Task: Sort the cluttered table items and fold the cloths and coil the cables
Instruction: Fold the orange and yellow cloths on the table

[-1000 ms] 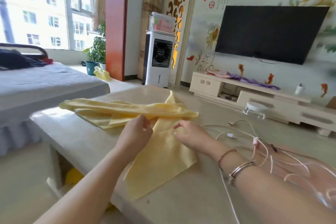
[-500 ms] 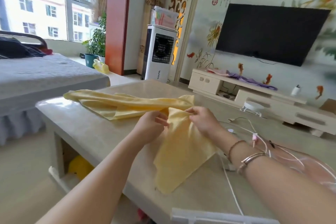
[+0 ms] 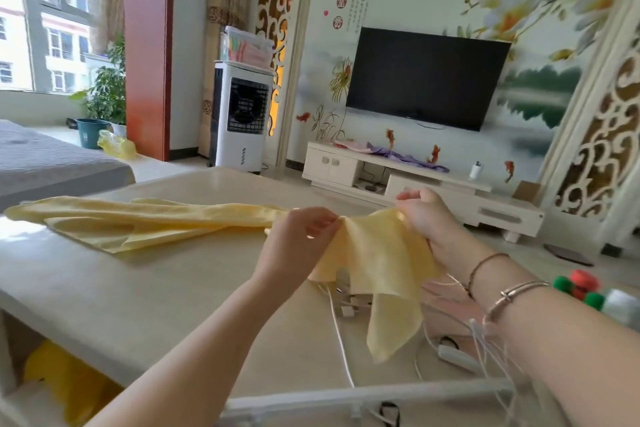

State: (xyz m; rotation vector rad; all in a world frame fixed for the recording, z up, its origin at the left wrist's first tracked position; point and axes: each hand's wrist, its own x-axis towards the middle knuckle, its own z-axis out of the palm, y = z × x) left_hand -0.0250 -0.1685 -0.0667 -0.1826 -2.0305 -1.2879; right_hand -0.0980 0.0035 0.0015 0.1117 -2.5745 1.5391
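The yellow cloth (image 3: 377,263) hangs lifted off the beige table (image 3: 145,291), its top edge stretched between two hands and its lower corner drooping toward 6 o'clock over the white cables (image 3: 341,340). The left hand (image 3: 298,243) pinches that edge at the cloth's 10 o'clock, fingers curled closed on the fabric; the right hand (image 3: 420,215) pinches the corner at its 1 o'clock, likewise clamped on it. This looks like the cloth-folding step, with the piece being opened out to find its corners. The next move likely calls for drawing the hands apart to square the edge, then laying it flat. A second yellow cloth (image 3: 138,222) lies bunched on the table at 9 o'clock, touching or overlapping the held one; coloured pom-poms (image 3: 578,286) sit at 3 o'clock.
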